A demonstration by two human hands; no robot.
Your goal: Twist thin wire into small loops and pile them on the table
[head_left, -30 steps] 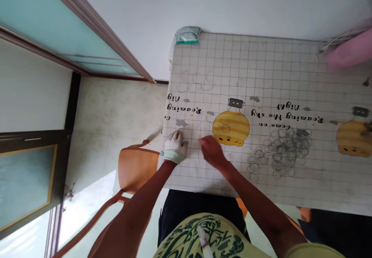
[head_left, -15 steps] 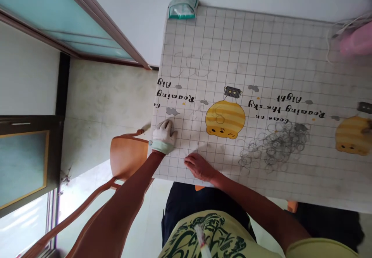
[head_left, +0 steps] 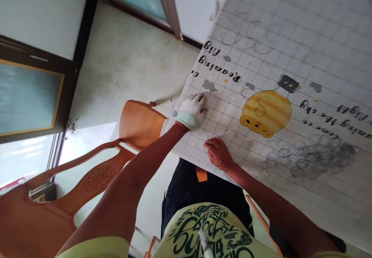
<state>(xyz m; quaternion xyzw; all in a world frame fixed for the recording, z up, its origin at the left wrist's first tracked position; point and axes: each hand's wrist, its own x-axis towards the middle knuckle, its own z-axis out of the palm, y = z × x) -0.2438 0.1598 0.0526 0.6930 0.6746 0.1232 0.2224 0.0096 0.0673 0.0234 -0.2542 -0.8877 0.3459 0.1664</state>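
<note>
A white glove with a pale green cuff covers my left hand (head_left: 192,111), which rests palm down near the left edge of the grid-patterned tablecloth (head_left: 229,126). Its fingers are slightly apart and nothing shows in them. Beside a small round light-coloured item (head_left: 174,113), the glove lies on the cloth. My bare right hand (head_left: 219,154) rests near the front edge with its fingers curled together; what they hold, if anything, is hidden. To the right lies a heap of dark thin curly loops (head_left: 314,155), below a yellow striped bear print (head_left: 266,112).
An orange wooden chair (head_left: 141,124) stands against the left side of the table, and another carved chair back (head_left: 100,176) is at the lower left. A framed door panel (head_left: 27,95) is at the far left. Close below the camera hangs a blurred whitish stick (head_left: 205,244).
The view has turned and shifted left, so the table sits further right and more chair shows. Both hands keep about the same places on the cloth.
</note>
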